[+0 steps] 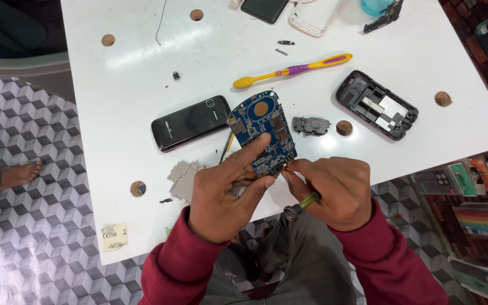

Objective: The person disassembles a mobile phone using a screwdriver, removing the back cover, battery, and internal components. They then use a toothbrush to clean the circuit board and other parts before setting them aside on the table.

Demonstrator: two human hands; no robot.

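Yellowish rectangular label (114,236) on the white table's (120,101) near-left corner. Black phone (190,122) lying flat. Left hand (224,192) clamped on blue circuit board (262,133), held above the table edge, long axis pointing away, slightly left. Right hand (331,189) closed around green-handled screwdriver (302,204), fingertips touching the board's lower edge. Empty black phone casing (377,105) lies far right.
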